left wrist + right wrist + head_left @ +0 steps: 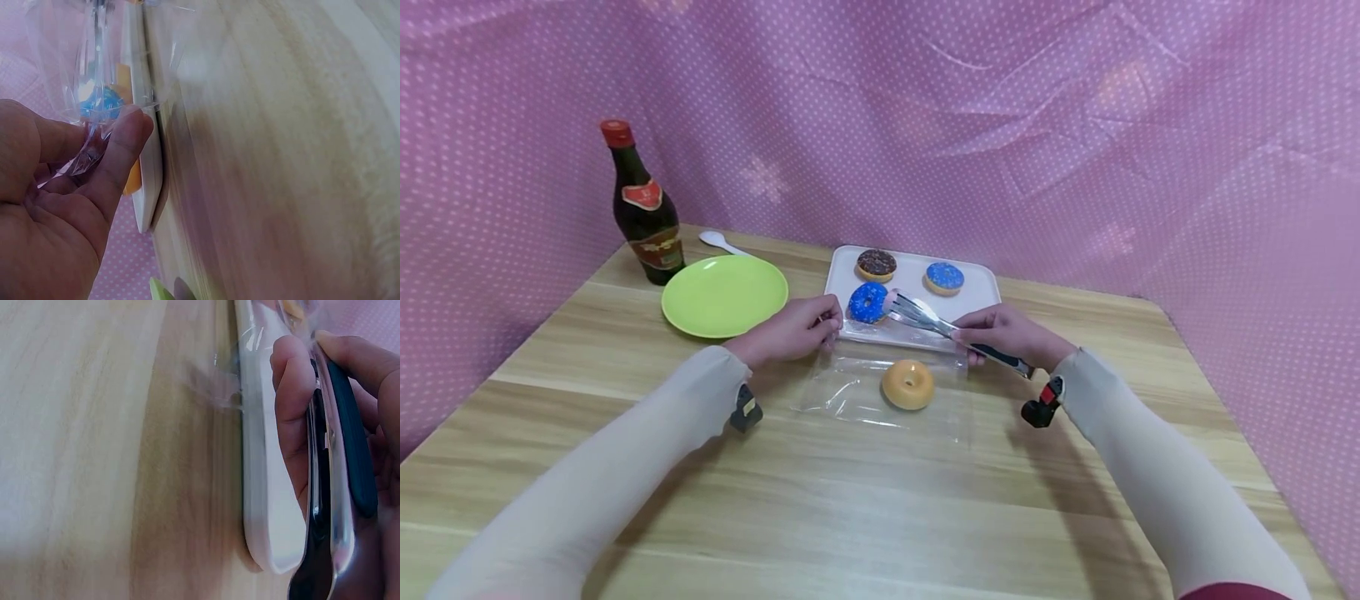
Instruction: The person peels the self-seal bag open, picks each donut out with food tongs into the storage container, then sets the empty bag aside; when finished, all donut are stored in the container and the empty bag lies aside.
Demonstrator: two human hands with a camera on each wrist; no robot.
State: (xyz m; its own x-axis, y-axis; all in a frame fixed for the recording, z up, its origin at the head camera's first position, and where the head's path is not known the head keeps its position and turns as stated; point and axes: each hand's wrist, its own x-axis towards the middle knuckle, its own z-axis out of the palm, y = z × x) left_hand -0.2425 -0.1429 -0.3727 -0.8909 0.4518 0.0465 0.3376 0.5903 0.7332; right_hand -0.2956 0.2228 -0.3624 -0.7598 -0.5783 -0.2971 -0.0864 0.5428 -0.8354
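Note:
My left hand (797, 329) pinches the edge of a clear plastic bag (850, 400), also seen as clear film (53, 44) in the left wrist view. A plain ring doughnut (908, 385) lies at the bag, near its middle. My right hand (1007, 333) grips metal tongs (936, 321) with dark handle pads (353, 437). The tongs' tips are at a bright blue doughnut (867, 303) over the white tray's front left; whether they clamp it I cannot tell. A chocolate doughnut (876, 264) and a lighter blue doughnut (944, 277) sit farther back on the tray (987, 292).
A green plate (726, 296) stands left of the tray, with a white spoon (718, 242) behind it. The dark bottle (646, 212) with a red cap is upright at the back left. Pink dotted cloth (880, 125) hangs round the wooden table (850, 517).

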